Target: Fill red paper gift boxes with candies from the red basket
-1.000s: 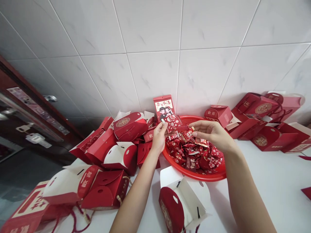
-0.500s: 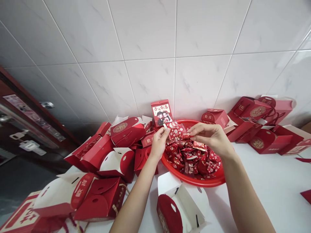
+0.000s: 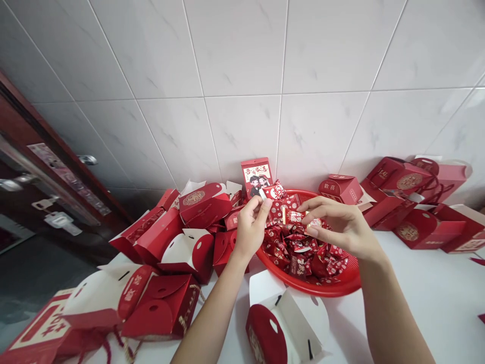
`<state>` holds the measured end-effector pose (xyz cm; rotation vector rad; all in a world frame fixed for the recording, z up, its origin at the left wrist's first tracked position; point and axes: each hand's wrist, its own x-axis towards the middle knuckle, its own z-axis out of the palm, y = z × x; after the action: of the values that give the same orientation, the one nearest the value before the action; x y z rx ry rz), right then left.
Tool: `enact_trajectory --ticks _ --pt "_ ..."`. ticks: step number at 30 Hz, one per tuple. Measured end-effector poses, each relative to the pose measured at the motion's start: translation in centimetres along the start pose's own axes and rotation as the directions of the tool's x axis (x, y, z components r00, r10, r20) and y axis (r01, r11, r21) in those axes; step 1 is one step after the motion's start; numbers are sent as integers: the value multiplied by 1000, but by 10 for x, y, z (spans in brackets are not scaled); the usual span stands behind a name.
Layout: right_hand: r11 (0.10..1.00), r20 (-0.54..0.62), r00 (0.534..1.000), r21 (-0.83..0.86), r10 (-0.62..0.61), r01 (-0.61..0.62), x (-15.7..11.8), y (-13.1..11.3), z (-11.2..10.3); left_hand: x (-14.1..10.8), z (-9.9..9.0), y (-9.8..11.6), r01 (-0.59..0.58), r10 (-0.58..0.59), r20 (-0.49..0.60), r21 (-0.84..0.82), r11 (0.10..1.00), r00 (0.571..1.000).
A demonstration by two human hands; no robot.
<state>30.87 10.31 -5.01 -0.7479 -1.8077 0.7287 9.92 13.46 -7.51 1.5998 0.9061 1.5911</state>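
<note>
My left hand (image 3: 252,222) pinches a red candy packet (image 3: 276,190) with white lettering between thumb and fingers, above the left rim of a red plastic basket (image 3: 314,289). Over the basket, my right hand (image 3: 341,225) hovers with thumb and fingers apart. By its fingertips are a small red-and-gold wrapped candy (image 3: 291,217) and another light-coloured wrapper, partly hidden by the fingers. Many red wrapped candies (image 3: 303,250) fill the basket. In front of it lies an open gift box (image 3: 267,331), white inside with a red rounded flap.
Several red gift boxes (image 3: 204,205) crowd the left side, some open, some with rope handles. More red boxes (image 3: 426,225) stand at the right. A box printed with a cartoon couple (image 3: 257,177) leans at the tiled wall. A wooden door with keys (image 3: 62,220) is at far left.
My right hand's fingers have parted from the small candy they were pinching. My left hand has kept its packet and shifted slightly. The view has turned a little left.
</note>
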Motion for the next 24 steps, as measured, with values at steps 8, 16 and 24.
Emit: enact_trajectory --ticks 8,16,24 --pt "992 -103 987 1 126 -126 0 -4 3 -1 0 -2 -13 13 -9 -14 1000 1000" --pt "944 -65 947 126 314 -304 -2 -2 -1 -3 -2 4 -41 43 87 -24 999 995" --pt "941 -14 948 126 318 -314 -6 -17 -7 -2 -8 5 -78 73 246 12 997 967"
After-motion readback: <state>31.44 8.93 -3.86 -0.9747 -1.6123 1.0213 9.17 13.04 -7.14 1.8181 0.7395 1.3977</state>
